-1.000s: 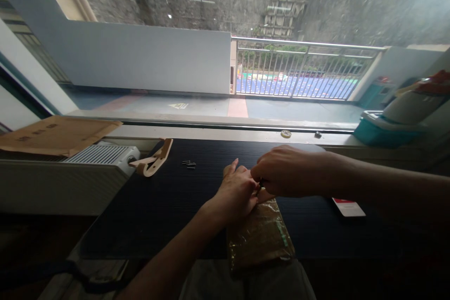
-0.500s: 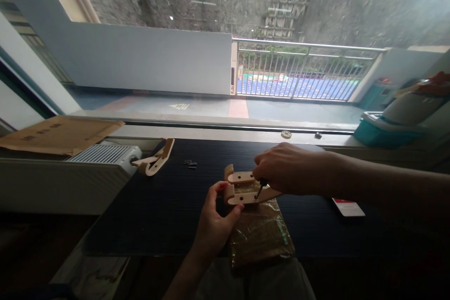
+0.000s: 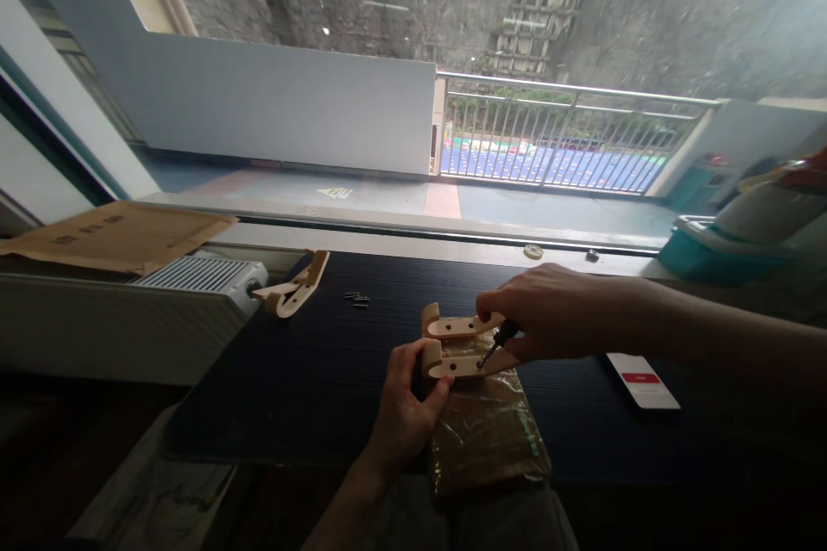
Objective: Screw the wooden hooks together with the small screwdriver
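A light wooden assembly point(image 3: 452, 344) of two curved, holed pieces lies on the dark table mat point(image 3: 310, 362), partly over a clear plastic bag point(image 3: 484, 430). My left hand point(image 3: 404, 405) grips its near left end with thumb and fingers. My right hand point(image 3: 549, 314) is closed on a small dark screwdriver point(image 3: 497, 344), whose tip rests on the nearer wooden piece. A second wooden part point(image 3: 294, 288) lies at the mat's far left. A few small dark screws point(image 3: 357, 300) lie beside it.
A white radiator point(image 3: 129, 310) with brown cardboard point(image 3: 109, 232) on top stands at the left. A phone point(image 3: 643, 379) lies on the mat at the right. A teal tub point(image 3: 717, 250) sits on the window sill, beyond a small tape roll point(image 3: 533, 251).
My left hand came off the top of the wooden assembly and now grips its near left end, uncovering it. The right hand stayed over it with the screwdriver. The camera view tilted slightly.
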Demonstrator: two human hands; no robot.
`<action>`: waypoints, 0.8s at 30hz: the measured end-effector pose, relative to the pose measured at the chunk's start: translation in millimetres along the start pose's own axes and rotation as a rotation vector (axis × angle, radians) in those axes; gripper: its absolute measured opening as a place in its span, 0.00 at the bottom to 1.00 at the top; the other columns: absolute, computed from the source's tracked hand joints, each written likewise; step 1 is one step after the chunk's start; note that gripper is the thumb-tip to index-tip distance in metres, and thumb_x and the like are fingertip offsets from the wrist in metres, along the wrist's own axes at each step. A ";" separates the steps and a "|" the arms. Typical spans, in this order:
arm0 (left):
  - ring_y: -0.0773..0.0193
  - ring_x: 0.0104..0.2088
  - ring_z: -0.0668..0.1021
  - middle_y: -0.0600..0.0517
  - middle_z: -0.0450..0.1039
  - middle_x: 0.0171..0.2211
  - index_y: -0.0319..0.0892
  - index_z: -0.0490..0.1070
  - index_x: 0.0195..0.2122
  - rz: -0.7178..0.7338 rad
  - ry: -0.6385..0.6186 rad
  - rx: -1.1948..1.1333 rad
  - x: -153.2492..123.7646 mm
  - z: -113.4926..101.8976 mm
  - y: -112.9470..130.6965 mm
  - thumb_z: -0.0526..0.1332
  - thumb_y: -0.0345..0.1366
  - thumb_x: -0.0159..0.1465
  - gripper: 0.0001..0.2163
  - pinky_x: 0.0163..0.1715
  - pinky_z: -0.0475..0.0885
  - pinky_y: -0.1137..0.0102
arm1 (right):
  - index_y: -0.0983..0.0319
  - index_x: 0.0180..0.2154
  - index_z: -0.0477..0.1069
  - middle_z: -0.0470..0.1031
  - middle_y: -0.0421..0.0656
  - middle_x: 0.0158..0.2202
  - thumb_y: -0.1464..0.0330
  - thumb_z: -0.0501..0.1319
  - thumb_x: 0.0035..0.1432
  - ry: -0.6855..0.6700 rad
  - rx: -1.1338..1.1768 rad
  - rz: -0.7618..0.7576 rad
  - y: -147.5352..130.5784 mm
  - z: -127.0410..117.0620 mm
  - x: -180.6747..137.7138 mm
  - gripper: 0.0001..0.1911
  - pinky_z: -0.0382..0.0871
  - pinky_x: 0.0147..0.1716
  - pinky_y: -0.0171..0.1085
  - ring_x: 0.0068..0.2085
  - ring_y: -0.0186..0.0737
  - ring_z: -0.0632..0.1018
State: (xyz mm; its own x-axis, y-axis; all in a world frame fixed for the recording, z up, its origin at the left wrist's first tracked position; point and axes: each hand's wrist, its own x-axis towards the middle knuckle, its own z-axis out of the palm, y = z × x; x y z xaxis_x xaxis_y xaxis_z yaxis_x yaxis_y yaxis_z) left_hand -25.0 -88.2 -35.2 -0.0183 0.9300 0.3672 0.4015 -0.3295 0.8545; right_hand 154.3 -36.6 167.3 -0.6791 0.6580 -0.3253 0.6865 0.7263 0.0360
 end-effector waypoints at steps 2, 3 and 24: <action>0.61 0.45 0.73 0.50 0.68 0.44 0.46 0.63 0.48 0.002 0.003 0.004 0.3 -0.3 0.5 0.61 0.34 0.57 0.17 0.47 0.69 0.64 | 0.59 0.39 0.73 0.74 0.41 0.31 0.70 0.59 0.51 0.017 0.053 -0.046 4.6 0.7 -0.6 0.12 0.55 0.26 0.33 0.30 0.35 0.72; 0.61 0.46 0.73 0.50 0.68 0.44 0.46 0.63 0.48 0.000 0.003 0.005 0.5 -0.5 0.7 0.61 0.34 0.57 0.17 0.47 0.69 0.64 | 0.59 0.37 0.73 0.74 0.41 0.31 0.72 0.57 0.51 0.024 0.072 -0.067 6.1 1.0 -0.6 0.11 0.55 0.27 0.33 0.30 0.35 0.72; 0.60 0.49 0.73 0.50 0.66 0.49 0.47 0.60 0.52 -0.009 -0.012 -0.007 2.8 -2.5 1.5 0.62 0.33 0.57 0.22 0.51 0.68 0.64 | 0.60 0.36 0.72 0.72 0.40 0.28 0.66 0.52 0.59 0.070 0.177 -0.055 9.8 12.0 -9.1 0.10 0.53 0.25 0.32 0.25 0.30 0.67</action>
State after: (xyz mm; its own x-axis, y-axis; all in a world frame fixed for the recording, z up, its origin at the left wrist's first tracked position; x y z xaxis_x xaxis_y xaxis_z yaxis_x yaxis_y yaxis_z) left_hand -26.8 -86.5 -32.0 -0.0105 0.9350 0.3546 0.3946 -0.3219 0.8606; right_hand 170.3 -37.9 159.3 -0.7292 0.6349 -0.2555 0.6785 0.7195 -0.1484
